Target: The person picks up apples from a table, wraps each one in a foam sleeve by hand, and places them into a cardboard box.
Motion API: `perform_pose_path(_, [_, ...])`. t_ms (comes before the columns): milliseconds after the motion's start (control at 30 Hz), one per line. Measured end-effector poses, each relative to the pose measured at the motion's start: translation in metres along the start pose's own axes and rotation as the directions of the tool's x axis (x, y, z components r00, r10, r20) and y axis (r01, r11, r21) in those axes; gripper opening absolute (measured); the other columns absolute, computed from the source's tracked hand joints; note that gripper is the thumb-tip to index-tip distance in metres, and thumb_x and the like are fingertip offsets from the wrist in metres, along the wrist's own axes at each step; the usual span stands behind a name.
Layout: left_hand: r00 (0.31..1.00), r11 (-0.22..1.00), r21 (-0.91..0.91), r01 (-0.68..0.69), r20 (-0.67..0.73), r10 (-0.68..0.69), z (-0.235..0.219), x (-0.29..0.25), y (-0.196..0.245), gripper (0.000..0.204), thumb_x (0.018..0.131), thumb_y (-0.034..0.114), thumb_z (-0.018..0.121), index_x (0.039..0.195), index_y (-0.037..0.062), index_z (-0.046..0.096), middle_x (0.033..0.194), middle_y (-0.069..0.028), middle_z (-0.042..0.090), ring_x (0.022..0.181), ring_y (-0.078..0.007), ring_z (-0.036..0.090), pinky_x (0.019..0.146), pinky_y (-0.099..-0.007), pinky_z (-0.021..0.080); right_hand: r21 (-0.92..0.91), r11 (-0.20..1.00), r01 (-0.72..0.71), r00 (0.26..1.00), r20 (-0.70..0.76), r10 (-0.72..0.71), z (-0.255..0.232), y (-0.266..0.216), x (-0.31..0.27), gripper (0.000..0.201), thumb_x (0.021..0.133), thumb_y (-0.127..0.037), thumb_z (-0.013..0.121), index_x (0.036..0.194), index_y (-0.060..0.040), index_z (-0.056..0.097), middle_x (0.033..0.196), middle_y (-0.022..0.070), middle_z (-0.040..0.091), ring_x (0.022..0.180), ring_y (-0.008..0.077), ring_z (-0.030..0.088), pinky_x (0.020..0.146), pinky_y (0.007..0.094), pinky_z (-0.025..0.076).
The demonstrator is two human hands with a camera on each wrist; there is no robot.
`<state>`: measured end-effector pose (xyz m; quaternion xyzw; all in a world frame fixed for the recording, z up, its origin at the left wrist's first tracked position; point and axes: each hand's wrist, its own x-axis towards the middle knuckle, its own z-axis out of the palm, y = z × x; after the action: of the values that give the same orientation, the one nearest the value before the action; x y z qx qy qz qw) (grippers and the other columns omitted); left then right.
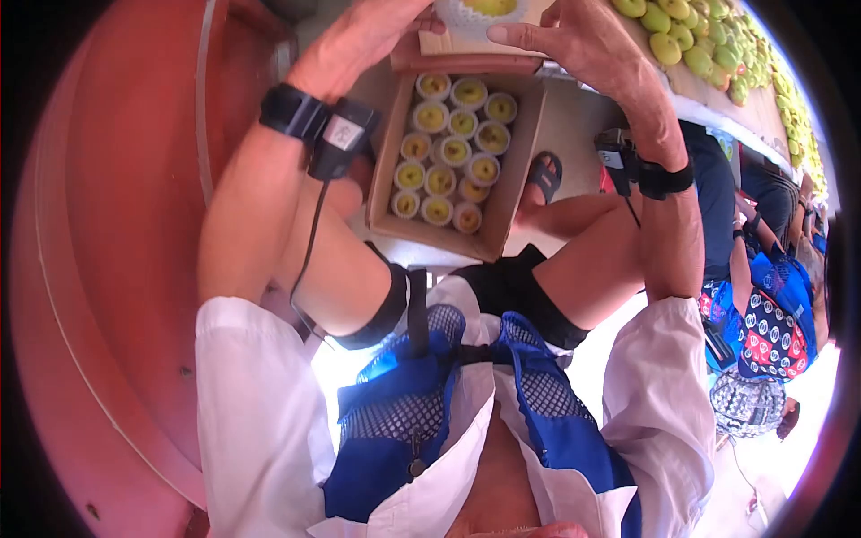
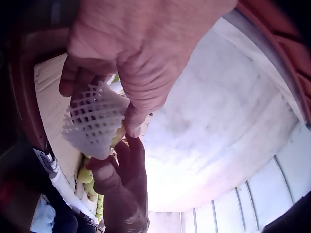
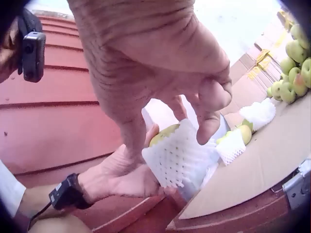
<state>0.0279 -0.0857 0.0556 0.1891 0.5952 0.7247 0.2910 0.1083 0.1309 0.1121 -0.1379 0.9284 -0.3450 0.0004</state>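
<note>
A yellow-green fruit (image 1: 489, 6) in a white foam net (image 1: 466, 21) is between the hands at the top of the head view. My left hand (image 1: 377, 38) supports it from the left; in the right wrist view the palm and fingers of this left hand (image 3: 129, 177) are around the fruit (image 3: 164, 134). The net (image 2: 95, 121) covers one side, leaving part of the fruit bare. My right hand (image 1: 596, 49) is on the other side, thumb extended and fingers spread loosely around the net (image 3: 177, 158). Its fingertips are partly hidden.
A cardboard box (image 1: 381, 170) holds several rows of netted fruits below the hands. Loose green fruits (image 1: 700, 40) are piled at the upper right. Two netted fruits, one (image 3: 232, 145) nearer, lie on cardboard (image 3: 252, 170). A red ridged surface (image 1: 134, 224) stands at left; people are at right.
</note>
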Motion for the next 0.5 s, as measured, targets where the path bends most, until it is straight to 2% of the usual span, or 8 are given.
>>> perform_pose_path(33, [0.998,0.997,0.055,0.052,0.023,-0.053,0.000,-0.002,0.000,0.041,0.095,0.039,0.072,0.111,0.0012,0.069,0.095,-0.0031,0.070,0.076,-0.0056,0.062,0.064,-0.0211,0.050,-0.034,0.999,-0.032,0.998,0.058,0.034,0.002,-0.012,-0.006,0.083,0.083,-0.037,0.085,0.147,-0.0047,0.044,0.126,0.0211,0.060,0.095,0.0250,0.063,0.083,0.0367,0.053])
perform_pose_path(100, [0.985,0.974,0.173,0.146,0.067,-0.160,-0.001,-0.006,0.000,0.044,0.094,0.039,0.073,0.113,-0.0003,0.068,0.096,-0.0035,0.070,0.076,-0.0073,0.063,0.066,-0.0219,0.052,-0.150,0.982,0.118,0.992,-0.024,-0.123,0.021,0.005,-0.013,0.083,0.081,-0.033,0.086,0.148,-0.0063,0.043,0.125,0.0212,0.061,0.097,0.0275,0.064,0.084,0.0389,0.053])
perform_pose_path(133, [0.992,0.980,0.162,0.116,-0.058,-0.108,0.015,-0.023,0.007,0.044,0.092,0.039,0.076,0.108,-0.0009,0.070,0.090,-0.0036,0.069,0.075,-0.0094,0.064,0.065,-0.0232,0.052,-0.146,0.984,0.102,0.994,-0.025,-0.107,0.025,0.002,-0.016,0.083,0.080,-0.031,0.086,0.147,-0.0069,0.044,0.125,0.0211,0.062,0.098,0.0291,0.065,0.085,0.0401,0.053])
perform_pose_path(167, [0.988,0.971,0.192,0.141,-0.091,-0.126,0.019,-0.025,0.003,0.042,0.092,0.039,0.076,0.106,-0.0011,0.071,0.089,-0.0041,0.069,0.075,-0.0097,0.065,0.064,-0.0237,0.051,-0.141,0.986,0.086,0.996,-0.027,-0.090,0.028,0.000,-0.019,0.082,0.079,-0.029,0.086,0.147,-0.0075,0.044,0.124,0.0211,0.062,0.100,0.0307,0.065,0.086,0.0413,0.053])
perform_pose_path(233, [0.976,0.949,0.254,0.185,-0.157,-0.148,0.021,-0.023,-0.003,0.040,0.091,0.037,0.077,0.102,-0.0016,0.074,0.087,-0.0053,0.070,0.077,-0.0104,0.065,0.062,-0.0246,0.050,-0.011,0.991,-0.133,0.988,0.071,0.134,0.020,-0.028,-0.025,0.080,0.078,-0.025,0.086,0.145,-0.0083,0.046,0.123,0.0205,0.063,0.104,0.0345,0.065,0.089,0.0438,0.053])
perform_pose_path(333, [0.978,0.963,0.230,0.143,0.115,-0.173,0.013,-0.019,-0.019,0.036,0.090,0.034,0.078,0.096,-0.0014,0.076,0.084,-0.0042,0.070,0.081,-0.0092,0.064,0.061,-0.0260,0.048,-0.169,0.986,0.017,0.999,0.049,-0.009,0.045,-0.007,-0.027,0.072,0.077,-0.022,0.084,0.140,-0.0079,0.050,0.120,0.0208,0.064,0.107,0.0395,0.065,0.091,0.0462,0.052])
perform_pose_path(467, [0.982,0.976,0.216,0.008,0.184,-0.049,0.006,-0.020,-0.043,0.029,0.089,0.030,0.077,0.097,0.0013,0.077,0.088,-0.0025,0.072,0.075,-0.0088,0.059,0.061,-0.0259,0.045,-0.194,0.981,0.021,0.999,0.035,-0.014,0.066,-0.009,-0.033,0.064,0.076,-0.018,0.079,0.134,-0.0053,0.054,0.116,0.0226,0.064,0.108,0.0424,0.064,0.091,0.0473,0.052])
perform_pose_path(500, [0.982,0.957,0.287,0.035,0.169,-0.087,0.001,-0.020,-0.045,0.030,0.089,0.030,0.077,0.099,0.0015,0.077,0.087,-0.0023,0.072,0.074,-0.0086,0.059,0.061,-0.0254,0.045,-0.192,0.981,-0.003,0.999,0.036,0.010,0.068,-0.013,-0.033,0.063,0.076,-0.018,0.078,0.133,-0.0049,0.054,0.116,0.0230,0.064,0.108,0.0426,0.064,0.091,0.0476,0.052])
